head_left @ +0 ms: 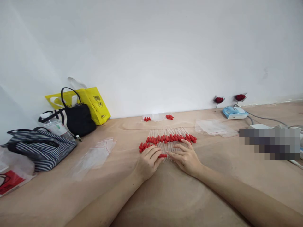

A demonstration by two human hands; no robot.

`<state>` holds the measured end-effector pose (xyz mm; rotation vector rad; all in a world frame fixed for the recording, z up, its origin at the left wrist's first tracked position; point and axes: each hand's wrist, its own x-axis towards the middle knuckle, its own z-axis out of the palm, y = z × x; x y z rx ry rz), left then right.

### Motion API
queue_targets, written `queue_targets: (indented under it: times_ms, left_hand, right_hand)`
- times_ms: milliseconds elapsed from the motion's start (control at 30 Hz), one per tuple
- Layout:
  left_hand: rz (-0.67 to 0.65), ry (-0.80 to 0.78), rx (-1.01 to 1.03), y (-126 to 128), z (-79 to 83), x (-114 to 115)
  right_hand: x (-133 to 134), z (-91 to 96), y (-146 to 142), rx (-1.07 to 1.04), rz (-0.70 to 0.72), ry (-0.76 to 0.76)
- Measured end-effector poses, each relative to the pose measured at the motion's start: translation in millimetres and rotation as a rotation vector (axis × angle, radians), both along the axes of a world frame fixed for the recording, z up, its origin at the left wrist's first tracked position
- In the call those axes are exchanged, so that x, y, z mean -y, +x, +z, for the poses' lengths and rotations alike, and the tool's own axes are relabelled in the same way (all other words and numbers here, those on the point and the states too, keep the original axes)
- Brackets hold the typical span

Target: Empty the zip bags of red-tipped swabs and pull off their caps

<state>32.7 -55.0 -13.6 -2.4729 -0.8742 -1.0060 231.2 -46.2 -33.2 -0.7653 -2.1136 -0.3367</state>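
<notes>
Between my hands is a red rubber dropper bulb (162, 155), lying sideways. My left hand (148, 160) is closed, thumb and fingers pinching one end of the bulb. My right hand (187, 157) meets the other end with its index finger; its thumb is mostly hidden, its other fingers fan over the clear tubes, and what it pinches cannot be made out. Clear dropper tubes (165, 147) lie side by side beneath both hands. Just beyond them is a row of droppers with red bulbs (171, 137), their thin tips pointing to the wall. More loose-looking red bulbs (143, 146) lie by my left fingers.
Near the wall lies a clear bag with red-bulbed droppers (156, 117). Clear zip bags lie left (94, 156) and right (214, 127). Left stand a striped bag (47, 148), black bag (80, 121) and yellow bag (98, 107). A blue tissue pack (234, 112) and cables are at right.
</notes>
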Motion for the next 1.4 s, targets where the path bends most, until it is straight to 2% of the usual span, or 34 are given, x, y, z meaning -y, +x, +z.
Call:
queue_targets:
  times_ms: [300, 633, 900, 1067, 1267, 1400]
  left_hand:
    - [-0.077, -0.071, -0.02, -1.1, -6.6, -7.8]
    - [-0.038, -0.037, -0.031, -0.3, -3.1, -1.0]
    - [-0.025, -0.061, -0.047, 3.0, 0.1, 3.5]
    - [-0.061, -0.041, -0.047, -4.4, -1.4, 1.5]
    - [0.01, -0.085, 0.121, -11.9, -3.5, 3.4]
    - [0.118, -0.176, 0.312, -14.3, -1.5, -2.6]
  right_hand:
    - [0.2, 0.3, -3.2, -0.014, 0.019, 0.064]
    - [3.8, 3.5, -2.0, 0.032, 0.017, 0.108]
    - [6.2, 4.1, -1.8, 0.028, 0.033, 0.057]
    - [6.1, 2.9, 4.4, 0.01, 0.039, 0.054]
    - [4.5, 0.9, 16.6, 0.001, -0.064, 0.023]
    - [1.9, -5.4, 11.0, 0.051, -0.095, -0.09]
